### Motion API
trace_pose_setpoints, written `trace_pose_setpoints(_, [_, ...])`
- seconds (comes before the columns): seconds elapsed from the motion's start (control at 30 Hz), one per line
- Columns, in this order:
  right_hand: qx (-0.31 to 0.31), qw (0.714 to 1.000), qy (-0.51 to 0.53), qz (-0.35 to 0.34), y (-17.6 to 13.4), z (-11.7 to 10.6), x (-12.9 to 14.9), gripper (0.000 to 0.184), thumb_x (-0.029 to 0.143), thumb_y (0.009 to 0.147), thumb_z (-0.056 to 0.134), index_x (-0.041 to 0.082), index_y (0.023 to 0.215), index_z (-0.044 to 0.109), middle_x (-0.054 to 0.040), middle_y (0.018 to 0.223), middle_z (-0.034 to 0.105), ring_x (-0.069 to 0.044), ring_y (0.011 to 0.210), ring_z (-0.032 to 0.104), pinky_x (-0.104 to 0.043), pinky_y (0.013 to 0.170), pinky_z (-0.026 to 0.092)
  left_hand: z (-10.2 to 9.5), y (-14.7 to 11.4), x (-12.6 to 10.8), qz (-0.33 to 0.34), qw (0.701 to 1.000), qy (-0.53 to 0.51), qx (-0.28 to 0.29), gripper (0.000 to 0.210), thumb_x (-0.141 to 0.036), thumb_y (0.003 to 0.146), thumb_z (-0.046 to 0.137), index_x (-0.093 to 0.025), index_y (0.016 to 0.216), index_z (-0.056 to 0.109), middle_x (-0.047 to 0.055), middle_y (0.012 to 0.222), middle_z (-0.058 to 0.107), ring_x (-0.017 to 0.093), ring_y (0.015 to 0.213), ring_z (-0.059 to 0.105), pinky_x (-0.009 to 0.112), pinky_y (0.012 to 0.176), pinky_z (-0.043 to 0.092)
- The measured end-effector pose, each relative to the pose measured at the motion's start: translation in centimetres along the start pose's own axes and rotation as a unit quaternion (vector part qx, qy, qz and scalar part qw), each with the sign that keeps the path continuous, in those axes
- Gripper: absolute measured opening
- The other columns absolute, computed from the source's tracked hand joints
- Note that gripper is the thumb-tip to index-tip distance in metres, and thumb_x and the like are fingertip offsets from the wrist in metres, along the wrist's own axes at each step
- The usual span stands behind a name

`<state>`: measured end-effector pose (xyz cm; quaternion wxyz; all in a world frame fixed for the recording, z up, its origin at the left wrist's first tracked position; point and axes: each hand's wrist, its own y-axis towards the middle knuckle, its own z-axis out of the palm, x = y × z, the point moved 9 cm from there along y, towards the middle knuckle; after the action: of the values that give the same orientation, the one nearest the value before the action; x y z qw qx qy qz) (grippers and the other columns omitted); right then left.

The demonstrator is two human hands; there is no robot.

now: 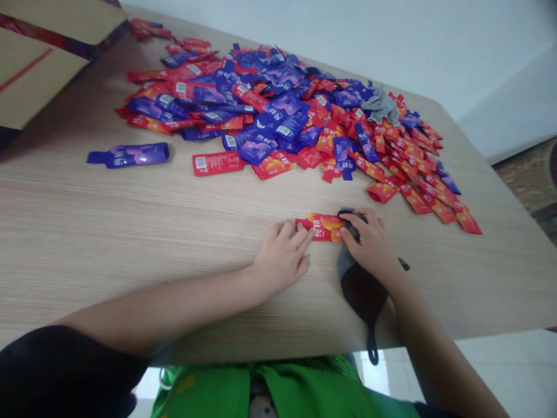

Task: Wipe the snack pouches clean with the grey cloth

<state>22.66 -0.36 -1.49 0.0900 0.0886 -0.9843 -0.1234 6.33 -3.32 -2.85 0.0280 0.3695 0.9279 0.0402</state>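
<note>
One red-and-orange sachet (324,228) lies flat on the worktop (130,232). The left hand (278,258) has fingers spread, seemingly steadying one end; the right hand (372,247) curls its fingers around a black object (354,231) at the other.

1. This side of the sachet heap (282,107), apart from it, a red sachet (325,227) lies flat, orange fruit and white lettering upward.
2. Also this side of the heap, a small dark gadget (352,229), mostly covered, seemingly touching the sachet from where I stand.
</note>
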Motion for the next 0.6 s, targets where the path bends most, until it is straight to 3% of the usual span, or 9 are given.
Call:
trace_pose_setpoints(0.13, [0.01,0.998,0.051,0.026,-0.3,0.1,-2.8,0.033,0.028,0.089,0.05,0.025,0.117,0.066,-0.0107,0.115,0.056,-0.028,0.106,0.056,-0.05,0.092,0.047,0.2,-0.1,0.4,-0.002,1.0,-0.011,-0.005,0.051,-0.041,0.097,0.038,-0.019,0.144,0.045,0.009,0.138,0.053,0.031,0.12,0.044,0.044,0.091,0.038])
trace_pose_setpoints(0.27, [-0.026,0.992,0.106,0.067,-0.1,-2.1,-3.4,0.036,0.023,0.086,0.05,0.021,0.118,0.066,-0.0096,0.106,0.06,-0.025,0.1,0.06,-0.045,0.092,0.049,0.2,-0.1,0.4,-0.004,1.0,-0.019,-0.003,0.051,-0.04,0.098,0.039,-0.02,0.143,0.046,0.009,0.136,0.053,0.031,0.121,0.044,0.044,0.091,0.037])
trace_pose_setpoints(0.4, [-0.064,0.991,0.114,0.012,0.9,-4.1,1.7,0.039,0.019,0.086,0.05,0.021,0.122,0.063,-0.0111,0.112,0.06,-0.026,0.106,0.058,-0.044,0.096,0.047,0.0,-0.2,0.4,-0.006,1.0,-0.018,-0.017,0.051,-0.04,0.098,0.037,-0.019,0.144,0.044,0.01,0.135,0.053,0.032,0.12,0.043,0.045,0.091,0.037])
trace_pose_setpoints(0.5, [-0.022,0.993,0.103,-0.047,1.7,-2.8,6.3,0.04,0.017,0.087,0.048,0.021,0.124,0.062,-0.0118,0.117,0.058,-0.027,0.108,0.055,-0.043,0.094,0.048,-0.2,-0.3,0.4,-0.007,0.999,-0.025,-0.026,0.052,-0.041,0.097,0.039,-0.018,0.144,0.044,0.012,0.136,0.051,0.031,0.12,0.043,0.045,0.091,0.038])
trace_pose_setpoints(0.6, [0.019,0.994,0.076,-0.076,2.1,-0.7,8.8,0.041,0.015,0.088,0.047,0.022,0.125,0.062,-0.0112,0.12,0.058,-0.027,0.109,0.053,-0.043,0.091,0.048,-0.2,-0.4,0.5,-0.008,0.999,-0.032,-0.023,0.051,-0.044,0.095,0.042,-0.015,0.137,0.05,0.012,0.133,0.053,0.032,0.117,0.045,0.045,0.092,0.039])
